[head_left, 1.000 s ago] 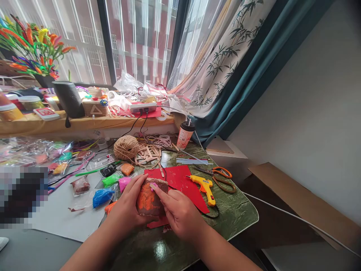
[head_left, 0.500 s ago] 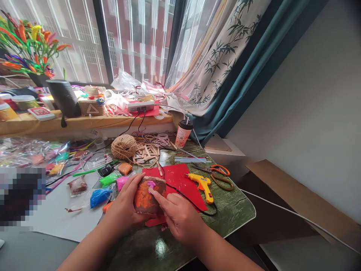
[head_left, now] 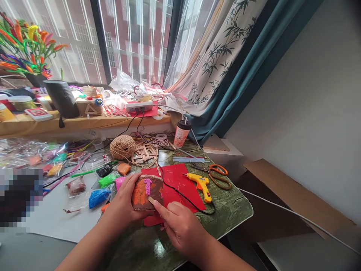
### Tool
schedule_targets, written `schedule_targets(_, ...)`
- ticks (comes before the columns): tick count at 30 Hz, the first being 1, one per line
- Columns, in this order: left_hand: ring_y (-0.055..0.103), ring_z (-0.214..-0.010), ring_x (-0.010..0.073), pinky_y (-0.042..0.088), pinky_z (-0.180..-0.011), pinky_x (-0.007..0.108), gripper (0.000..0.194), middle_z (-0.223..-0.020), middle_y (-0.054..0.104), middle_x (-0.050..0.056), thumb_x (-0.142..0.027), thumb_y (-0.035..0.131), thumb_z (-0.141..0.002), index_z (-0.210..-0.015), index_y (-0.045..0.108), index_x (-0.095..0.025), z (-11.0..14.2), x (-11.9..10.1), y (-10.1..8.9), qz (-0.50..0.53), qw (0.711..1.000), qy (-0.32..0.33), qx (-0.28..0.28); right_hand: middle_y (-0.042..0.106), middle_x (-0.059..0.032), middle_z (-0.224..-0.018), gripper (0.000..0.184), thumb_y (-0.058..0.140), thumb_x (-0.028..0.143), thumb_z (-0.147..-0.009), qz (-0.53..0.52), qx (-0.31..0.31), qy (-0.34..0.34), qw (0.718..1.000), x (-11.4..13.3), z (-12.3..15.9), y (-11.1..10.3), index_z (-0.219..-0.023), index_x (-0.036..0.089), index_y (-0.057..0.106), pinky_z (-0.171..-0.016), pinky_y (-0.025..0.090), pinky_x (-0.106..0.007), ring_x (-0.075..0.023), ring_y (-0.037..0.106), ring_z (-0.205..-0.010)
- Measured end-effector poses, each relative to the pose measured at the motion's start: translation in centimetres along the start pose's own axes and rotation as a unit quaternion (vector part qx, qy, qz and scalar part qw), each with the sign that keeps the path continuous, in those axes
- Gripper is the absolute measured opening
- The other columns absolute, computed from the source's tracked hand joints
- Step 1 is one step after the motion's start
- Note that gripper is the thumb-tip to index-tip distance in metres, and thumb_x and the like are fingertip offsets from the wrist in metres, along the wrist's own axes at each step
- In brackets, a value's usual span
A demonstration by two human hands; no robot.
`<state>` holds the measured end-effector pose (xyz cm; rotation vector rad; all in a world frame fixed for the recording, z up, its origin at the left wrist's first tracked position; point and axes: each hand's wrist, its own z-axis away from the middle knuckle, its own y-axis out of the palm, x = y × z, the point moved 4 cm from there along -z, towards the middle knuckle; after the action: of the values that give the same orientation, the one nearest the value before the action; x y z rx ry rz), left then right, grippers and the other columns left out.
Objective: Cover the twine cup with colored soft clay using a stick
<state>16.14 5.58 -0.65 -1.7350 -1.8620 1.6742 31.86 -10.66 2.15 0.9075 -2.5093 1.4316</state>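
Note:
My left hand is closed around the side of a brown clay-covered piece, its edge trimmed with a pale cord. Orange clay is smeared over its face, with a raised strip of pink clay on top. Between the thumb and fingers of my right hand is a craft stick, its tip at the piece's face just below the pink strip. Whether the tip touches the surface I cannot tell. Beneath both hands lies a red sheet.
A yellow glue gun and orange-handled scissors lie to the right. Bagged clay, including a blue packet, sits to the left. Behind are a twine ball, craft sticks and a lidded paper cup.
My right hand has drawn the craft stick down, off the pink clay. The pink strip now shows longer and reaches further down the face. My left hand keeps its hold.

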Motion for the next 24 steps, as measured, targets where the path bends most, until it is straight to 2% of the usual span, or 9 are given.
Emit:
schedule_targets(3, 0.058, -0.147, 0.043, 0.055, -0.117, 0.058, 0.106, -0.16, 0.055, 0.02, -0.048, 0.095, -0.07, -0.158, 0.038, -0.026, 0.0, -0.1, -0.1, -0.002, 1.0, 0.004, 0.006, 0.067, -0.0079, -0.09, 0.066, 0.038, 0.011, -0.108, 0.001, 0.0, 0.0, 1.0, 0.1, 0.6, -0.6, -0.173, 0.019, 0.029, -0.063, 0.054, -0.037, -0.0265, 0.059, -0.074)
schedule_targets(8, 0.057, -0.148, 0.0435, 0.053, -0.118, 0.059, 0.112, -0.161, 0.053, 0.019, -0.046, 0.096, -0.069, -0.161, 0.034, -0.03, 0.2, 0.0, 0.1, -0.002, 1.0, 0.011, 0.01, 0.062, -0.0068, -0.09, 0.068, 0.037, 0.011, -0.109, -0.007, -0.052, 0.027, 0.998, -1.0, -0.3, -1.8, -0.174, 0.023, 0.026, -0.07, 0.059, -0.038, -0.026, 0.059, -0.078)
schedule_targets(11, 0.057, -0.147, 0.0442, 0.054, -0.117, 0.058, 0.114, -0.161, 0.052, 0.019, -0.045, 0.096, -0.068, -0.162, 0.034, -0.031, 0.2, 0.2, 0.2, 0.0, 1.0, 0.015, -0.002, 0.067, -0.0103, -0.101, 0.068, 0.039, 0.011, -0.108, -0.023, -0.037, 0.031, 0.999, -1.6, -2.1, -1.3, -0.174, 0.024, 0.027, -0.082, 0.062, -0.042, -0.0273, 0.064, -0.09)
schedule_targets(14, 0.056, -0.148, 0.0442, 0.055, -0.116, 0.057, 0.116, -0.163, 0.051, 0.018, -0.043, 0.097, -0.067, -0.163, 0.033, -0.033, 0.3, 0.4, 0.3, -0.001, 1.0, 0.024, -0.002, 0.07, -0.0148, -0.117, 0.067, 0.042, 0.011, -0.108, -0.033, -0.009, -0.003, 0.999, -1.8, -3.9, -0.7, -0.173, 0.021, 0.029, -0.093, 0.061, -0.044, -0.0287, 0.066, -0.103)
schedule_targets(16, 0.056, -0.149, 0.0439, 0.055, -0.116, 0.056, 0.117, -0.164, 0.05, 0.018, -0.043, 0.097, -0.067, -0.165, 0.032, -0.033, 0.4, 0.6, 0.4, -0.003, 1.0, 0.03, 0.0, 0.071, -0.016, -0.121, 0.067, 0.044, 0.009, -0.106, -0.016, 0.005, -0.022, 1.0, -2.0, -4.5, -0.6, -0.171, 0.02, 0.032, -0.092, 0.061, -0.043, -0.0287, 0.066, -0.102)
schedule_targets(21, 0.057, -0.148, 0.0444, 0.056, -0.115, 0.055, 0.116, -0.163, 0.053, 0.018, -0.043, 0.096, -0.066, -0.164, 0.035, -0.031, 0.6, 0.6, 0.4, -0.006, 0.999, 0.042, -0.005, 0.071, -0.0103, -0.103, 0.06, 0.054, 0.014, -0.106, 0.058, 0.052, -0.022, 0.997, -3.3, -4.3, -1.0, -0.164, 0.021, 0.046, -0.076, 0.056, -0.036, -0.0248, 0.061, -0.084)
schedule_targets(24, 0.055, -0.15, 0.0452, 0.054, -0.118, 0.057, 0.115, -0.164, 0.052, 0.019, -0.04, 0.095, -0.065, -0.163, 0.035, -0.031, 0.6, 0.4, 0.5, -0.004, 1.0, 0.025, 0.002, 0.069, -0.0086, -0.1, 0.059, 0.054, 0.014, -0.106, 0.048, 0.045, -0.028, 0.997, -3.6, -3.9, -1.1, -0.165, 0.022, 0.046, -0.075, 0.054, -0.035, -0.0236, 0.06, -0.083)
